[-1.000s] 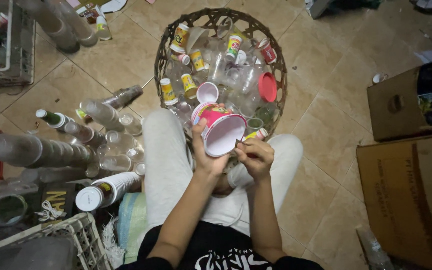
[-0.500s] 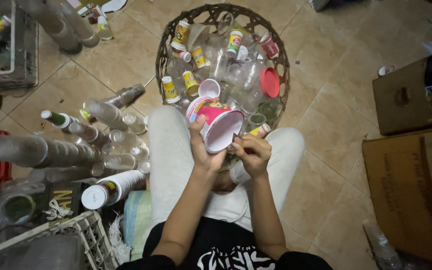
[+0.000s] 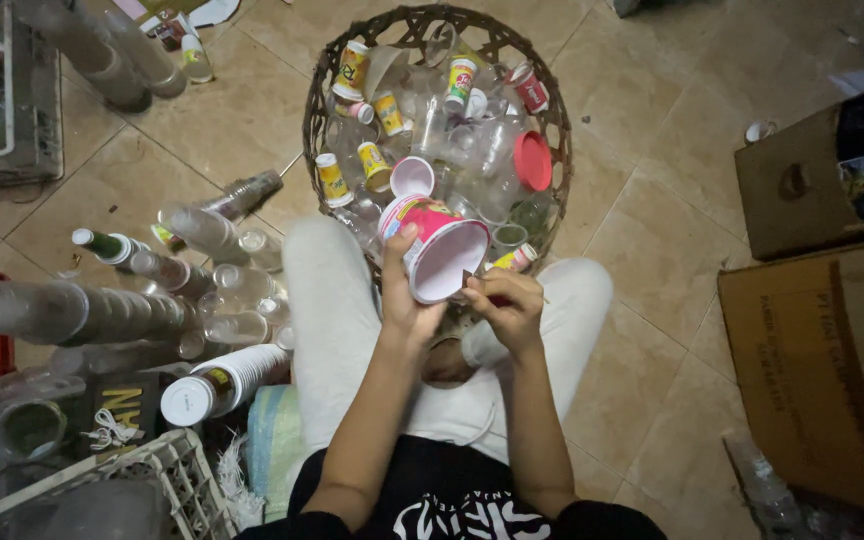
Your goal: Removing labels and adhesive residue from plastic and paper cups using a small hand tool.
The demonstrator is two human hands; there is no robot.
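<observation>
Item: pink cup, paper or plastic, wide mouth, white inside, printed pink wall with a green and yellow band near the base.
Position: centre of the frame, just below the basket, tipped on its side with the mouth turned toward the lower right.
Left hand: grip wrapped round the cup's wall, thumb lying over the printed side, fingers underneath.
Right hand: grip narrow, fingertips pinched together at the cup's lower rim; a small dark scrap seems caught between them, too small to tell what it is.
Basket: round, dark woven wicker, upper centre of the frame; filled with clear plastic cups, small yellow-labelled cups, a red lid and a small white cup.
Legs: pale trousers, knees spread either side of the basket's near edge.
Left of frame: stacked clear cups lying on their sides, loose bottles, a stack of white cups, a white crate at the lower left.
Right of frame: two brown cardboard boxes, one above the other.
Floor: beige tiles with dark grout lines, scuffed.
Light: dim, indoor.
</observation>
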